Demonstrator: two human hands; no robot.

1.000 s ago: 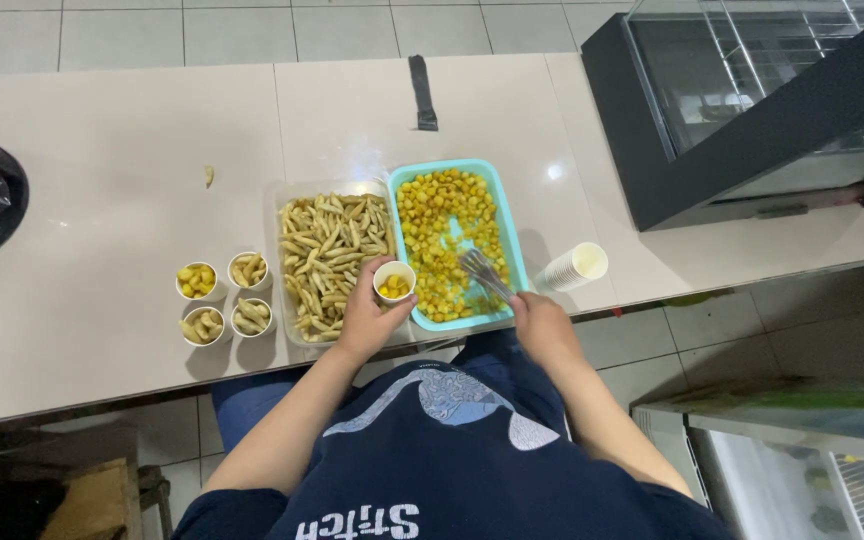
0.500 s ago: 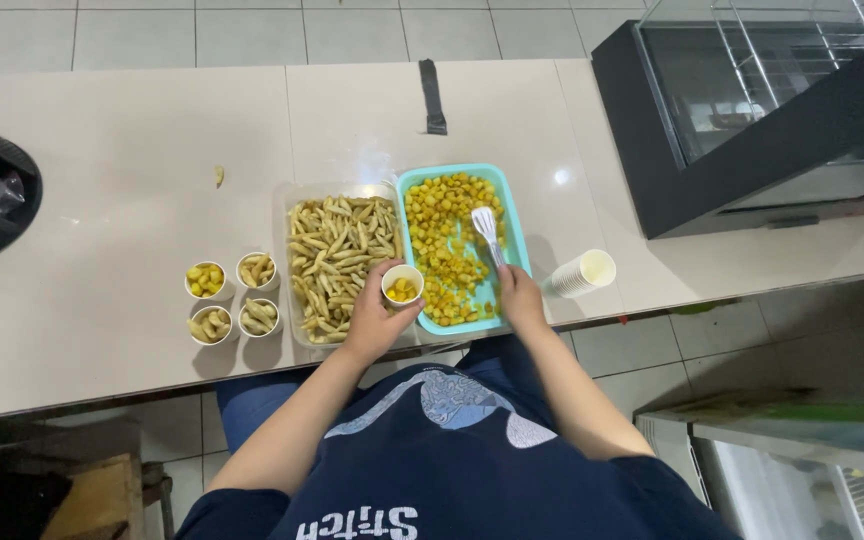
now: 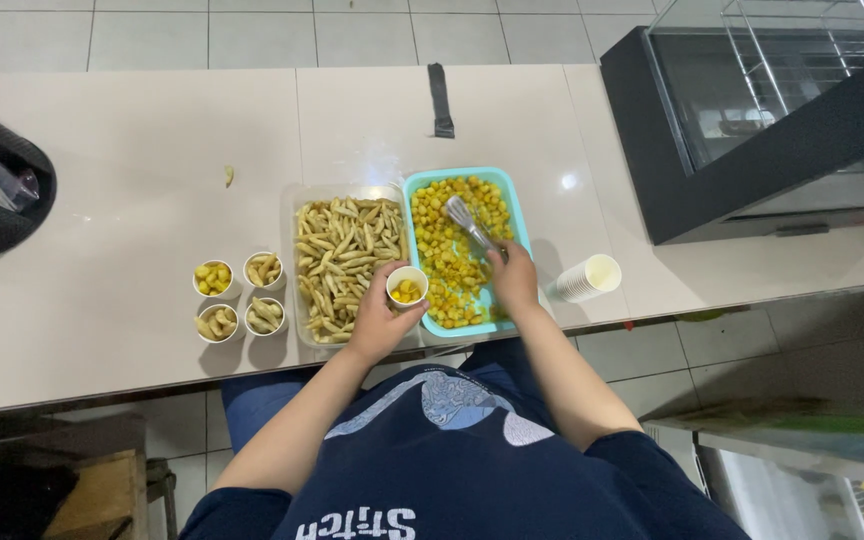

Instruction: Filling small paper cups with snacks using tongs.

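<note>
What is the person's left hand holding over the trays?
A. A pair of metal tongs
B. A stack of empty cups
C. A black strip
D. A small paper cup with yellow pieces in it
D: the left hand grips a small paper cup with a few yellow pieces inside, while the right hand holds the metal tongs over the turquoise tray.

Turquoise tray point(image 3: 521, 205): yellow cubes point(image 3: 447, 250). Clear tray point(image 3: 290, 262): beige sticks point(image 3: 337, 255). White cup point(image 3: 407, 285). Silver tongs point(image 3: 470, 224).
</note>
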